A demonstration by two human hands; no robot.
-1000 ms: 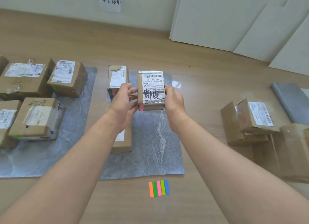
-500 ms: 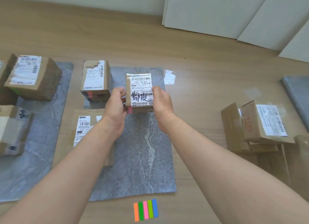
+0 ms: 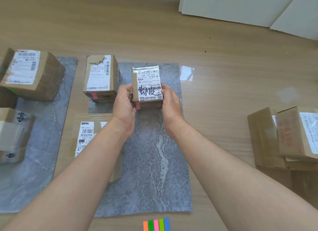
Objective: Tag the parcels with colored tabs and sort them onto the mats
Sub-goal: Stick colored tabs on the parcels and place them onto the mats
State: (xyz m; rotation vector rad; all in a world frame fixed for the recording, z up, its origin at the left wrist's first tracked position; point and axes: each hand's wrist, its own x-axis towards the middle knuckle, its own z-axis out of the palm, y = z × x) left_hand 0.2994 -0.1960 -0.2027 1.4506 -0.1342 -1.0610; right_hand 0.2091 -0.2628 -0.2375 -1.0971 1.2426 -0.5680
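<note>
Head view: left grip (image 3: 123, 108) and right grip (image 3: 172, 106) clasp the pink-tabbed parcel (image 3: 148, 82) by its sides over the grey mat (image 3: 154, 162).

You're looking down at a pale wooden floor (image 3: 240, 75), and it's catching soft glare. White panels (image 3: 232, 5) are standing across the far right corner, and a small glossy scrap (image 3: 186, 73) is lying flat on the floor.

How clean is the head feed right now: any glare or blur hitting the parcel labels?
Head view: the label on the held parcel reads sharp, with only tape sheen along its top edge; bright glare patches sit on the wooden floor just right of the middle mat; the left-edge parcel and right-edge parcel look soft, their labels unreadable; light is even, shadows faint.
</note>
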